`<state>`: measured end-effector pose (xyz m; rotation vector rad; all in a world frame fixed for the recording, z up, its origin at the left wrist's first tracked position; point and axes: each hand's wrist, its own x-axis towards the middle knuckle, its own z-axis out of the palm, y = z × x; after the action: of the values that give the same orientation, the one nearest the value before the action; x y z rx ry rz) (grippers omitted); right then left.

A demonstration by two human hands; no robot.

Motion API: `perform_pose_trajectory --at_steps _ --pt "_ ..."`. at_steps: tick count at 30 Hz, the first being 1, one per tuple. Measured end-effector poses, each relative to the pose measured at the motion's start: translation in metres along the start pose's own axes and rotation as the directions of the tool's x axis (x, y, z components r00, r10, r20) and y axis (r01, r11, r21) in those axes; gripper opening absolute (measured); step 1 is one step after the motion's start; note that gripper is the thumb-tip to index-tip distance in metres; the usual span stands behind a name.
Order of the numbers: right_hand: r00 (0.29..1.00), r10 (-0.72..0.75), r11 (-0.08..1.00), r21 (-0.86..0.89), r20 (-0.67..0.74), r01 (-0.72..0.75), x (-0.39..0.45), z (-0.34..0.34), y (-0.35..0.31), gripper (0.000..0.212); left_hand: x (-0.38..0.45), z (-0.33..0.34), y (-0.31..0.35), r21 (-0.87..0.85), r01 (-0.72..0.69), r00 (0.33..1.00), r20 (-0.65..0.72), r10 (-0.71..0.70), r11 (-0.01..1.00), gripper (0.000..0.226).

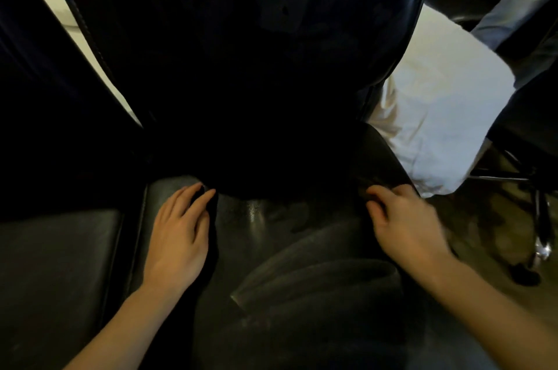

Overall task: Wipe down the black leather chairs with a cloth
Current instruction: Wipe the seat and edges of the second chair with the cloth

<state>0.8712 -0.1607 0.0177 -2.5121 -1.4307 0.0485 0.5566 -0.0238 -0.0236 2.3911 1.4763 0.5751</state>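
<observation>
A black leather chair fills the view, its seat [302, 264] in front of me and its tall backrest [256, 37] rising beyond. My left hand [178, 236] lies flat with straight fingers on a dark cloth [211, 236] at the seat's rear left. The cloth shows only as a black strip beside and under that hand. My right hand [404, 224] is slightly blurred at the seat's rear right edge, its fingers curled round a fold of the leather there.
A second black leather chair [60, 264] stands close on the left. A white cloth-draped surface [444, 109] is behind on the right. A chrome chair base with castors [540, 218] stands on the patterned floor at right. A person's light trouser leg [513, 7] is at top right.
</observation>
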Motion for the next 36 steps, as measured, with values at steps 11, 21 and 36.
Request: perform_pose_trajectory --at_steps 11,21,36 --pt "0.968 -0.245 0.964 -0.094 0.045 0.248 -0.011 0.006 -0.012 0.039 0.000 0.004 0.001 -0.007 0.017 0.999 -0.045 -0.017 1.000 0.048" --pt "0.997 0.032 0.985 -0.166 -0.071 -0.044 0.001 0.012 -0.016 0.033 -0.001 0.010 0.002 0.045 -0.002 0.996 -0.084 0.005 0.999 0.053" --pt "0.958 -0.285 0.955 -0.078 0.041 0.287 0.014 0.020 -0.067 0.037 -0.002 0.010 -0.004 0.014 0.014 0.996 -0.086 -0.013 1.000 0.054"
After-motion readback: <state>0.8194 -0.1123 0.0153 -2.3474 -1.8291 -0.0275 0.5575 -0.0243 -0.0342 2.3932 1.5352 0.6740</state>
